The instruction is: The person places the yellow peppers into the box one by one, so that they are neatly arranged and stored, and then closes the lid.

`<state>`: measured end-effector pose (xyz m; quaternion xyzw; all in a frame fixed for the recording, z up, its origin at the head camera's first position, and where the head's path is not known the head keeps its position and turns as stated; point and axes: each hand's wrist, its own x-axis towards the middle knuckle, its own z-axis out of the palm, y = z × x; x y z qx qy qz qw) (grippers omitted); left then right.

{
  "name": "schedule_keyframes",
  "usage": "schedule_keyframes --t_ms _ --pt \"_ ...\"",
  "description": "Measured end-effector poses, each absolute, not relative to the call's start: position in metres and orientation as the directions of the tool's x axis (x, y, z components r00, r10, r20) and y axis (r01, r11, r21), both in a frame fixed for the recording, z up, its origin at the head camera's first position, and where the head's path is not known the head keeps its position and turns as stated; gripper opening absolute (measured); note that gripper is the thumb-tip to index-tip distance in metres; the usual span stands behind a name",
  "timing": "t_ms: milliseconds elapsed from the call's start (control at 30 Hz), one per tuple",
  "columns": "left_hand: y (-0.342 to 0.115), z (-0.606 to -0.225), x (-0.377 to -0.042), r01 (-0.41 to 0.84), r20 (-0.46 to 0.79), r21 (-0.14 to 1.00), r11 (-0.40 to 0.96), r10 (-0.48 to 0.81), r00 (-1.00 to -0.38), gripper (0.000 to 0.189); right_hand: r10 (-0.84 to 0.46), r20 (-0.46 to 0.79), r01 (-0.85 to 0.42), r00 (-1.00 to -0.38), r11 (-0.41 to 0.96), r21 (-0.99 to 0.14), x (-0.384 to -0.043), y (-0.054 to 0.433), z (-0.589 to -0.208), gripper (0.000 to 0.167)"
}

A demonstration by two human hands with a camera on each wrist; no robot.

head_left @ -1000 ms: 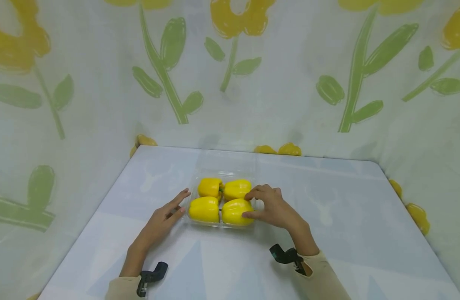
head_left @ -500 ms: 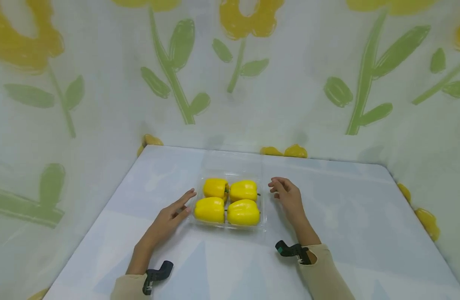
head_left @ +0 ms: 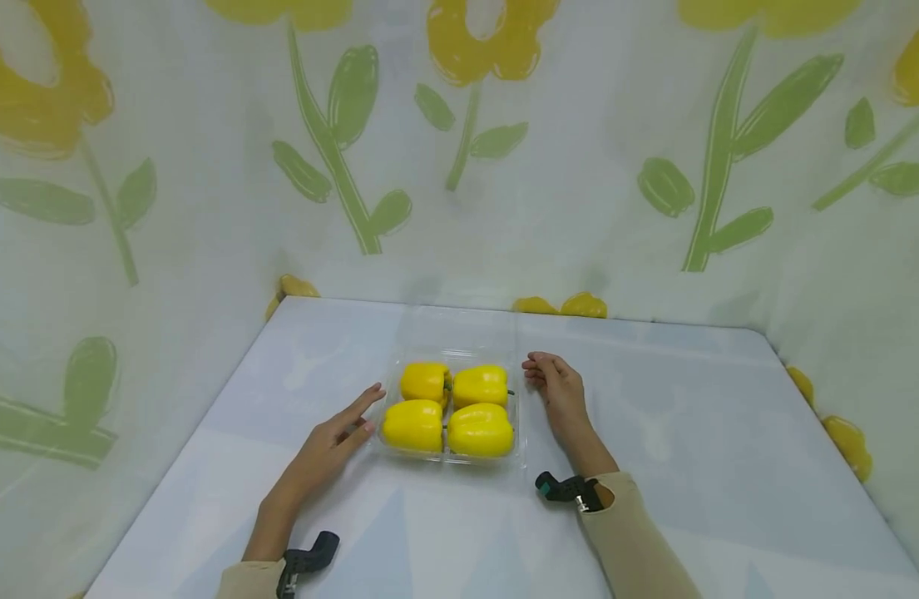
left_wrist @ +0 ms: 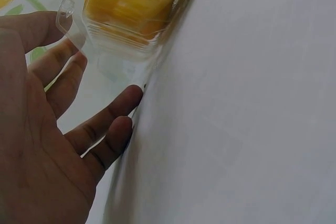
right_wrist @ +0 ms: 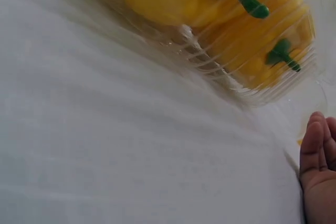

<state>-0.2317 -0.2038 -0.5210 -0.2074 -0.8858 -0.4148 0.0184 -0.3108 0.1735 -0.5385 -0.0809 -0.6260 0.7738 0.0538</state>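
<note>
Several yellow bell peppers (head_left: 480,430) lie in two rows inside a clear plastic box (head_left: 522,453) on the table, seen in the head view. My left hand (head_left: 330,443) is at the box's left side, fingers loosely spread, the fingertips right at the rim in the left wrist view. Just right of the box, my right hand (head_left: 562,393) rests with loosely bent fingers and holds nothing. The right wrist view shows green stems (right_wrist: 252,2) through the ribbed clear wall. Behind the peppers the box's transparent lid (head_left: 459,329) is folded back.
The pale table (head_left: 699,466) has a faint pattern and ends at a back edge under a flower-printed curtain (head_left: 564,191). The curtain also hangs along the left and right sides. A small black camera is strapped to each wrist.
My right hand has let go of the front right pepper, which now sits level in the box, and has drawn back to the right of it. The left hand stays beside the box.
</note>
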Motion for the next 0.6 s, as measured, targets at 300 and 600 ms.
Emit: schedule_keyframes --t_ms 300,600 --pt "-0.205 -0.526 -0.232 0.384 0.207 0.738 0.555 0.355 -0.912 0.051 0.15 -0.079 0.039 -0.986 -0.253 -0.967 -0.324 0.171 -0.538 0.037" --pt "-0.204 -0.523 -0.23 0.364 0.195 0.735 0.573 0.335 -0.922 0.051 0.139 -0.093 0.053 -0.986 -0.269 -0.962 -0.335 0.169 -0.537 0.037"
